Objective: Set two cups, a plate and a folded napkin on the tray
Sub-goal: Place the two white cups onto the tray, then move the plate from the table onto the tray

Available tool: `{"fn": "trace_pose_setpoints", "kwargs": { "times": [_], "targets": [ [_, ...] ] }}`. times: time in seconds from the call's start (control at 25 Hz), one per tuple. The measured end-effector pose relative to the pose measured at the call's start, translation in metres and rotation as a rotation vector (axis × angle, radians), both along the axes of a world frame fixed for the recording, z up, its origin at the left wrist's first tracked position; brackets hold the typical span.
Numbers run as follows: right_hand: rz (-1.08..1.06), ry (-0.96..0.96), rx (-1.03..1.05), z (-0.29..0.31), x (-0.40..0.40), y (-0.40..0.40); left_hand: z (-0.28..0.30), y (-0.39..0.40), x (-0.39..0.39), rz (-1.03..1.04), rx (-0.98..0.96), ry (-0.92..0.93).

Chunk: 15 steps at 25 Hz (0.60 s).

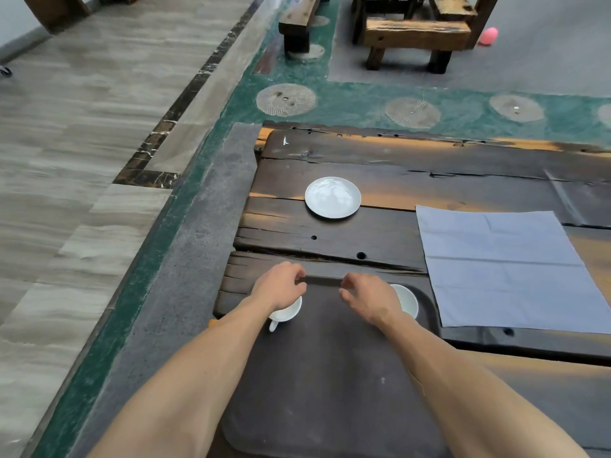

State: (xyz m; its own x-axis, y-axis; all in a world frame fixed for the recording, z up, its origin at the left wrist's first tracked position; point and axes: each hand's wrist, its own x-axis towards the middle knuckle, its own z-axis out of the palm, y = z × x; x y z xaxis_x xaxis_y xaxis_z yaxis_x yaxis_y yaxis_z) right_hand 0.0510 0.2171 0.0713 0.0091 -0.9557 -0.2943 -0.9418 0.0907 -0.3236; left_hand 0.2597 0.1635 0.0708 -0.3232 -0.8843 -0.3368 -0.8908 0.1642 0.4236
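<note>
A dark tray (330, 375) lies on the wooden table's near edge. Two white cups stand at its far corners. The left cup (287, 314), its handle pointing toward me, is partly hidden under my left hand (281, 285). The right cup (408, 300) shows just beyond my right hand (368, 299). Both hands hover over the tray's far rim with fingers loosely curled and hold nothing. A white plate (332, 197) sits on the table beyond the tray. A grey-blue napkin (506, 269) lies spread flat, unfolded, to the right of the tray.
The dark plank table (413, 166) has cracks and holes, and its left edge drops to a grey and green floor. Wooden benches (416, 34) stand further back. A pink balloon (488, 36) lies on the floor at the far right.
</note>
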Motion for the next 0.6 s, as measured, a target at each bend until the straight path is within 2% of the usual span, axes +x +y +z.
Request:
{"fn": "trace_pose_setpoints", "kwargs": {
  "times": [0.6],
  "targets": [
    [-0.025,0.027,0.046,-0.043,-0.038,-0.124,-0.038,-0.123,-0.035,-0.163,0.001,-0.194]
  ]
}}
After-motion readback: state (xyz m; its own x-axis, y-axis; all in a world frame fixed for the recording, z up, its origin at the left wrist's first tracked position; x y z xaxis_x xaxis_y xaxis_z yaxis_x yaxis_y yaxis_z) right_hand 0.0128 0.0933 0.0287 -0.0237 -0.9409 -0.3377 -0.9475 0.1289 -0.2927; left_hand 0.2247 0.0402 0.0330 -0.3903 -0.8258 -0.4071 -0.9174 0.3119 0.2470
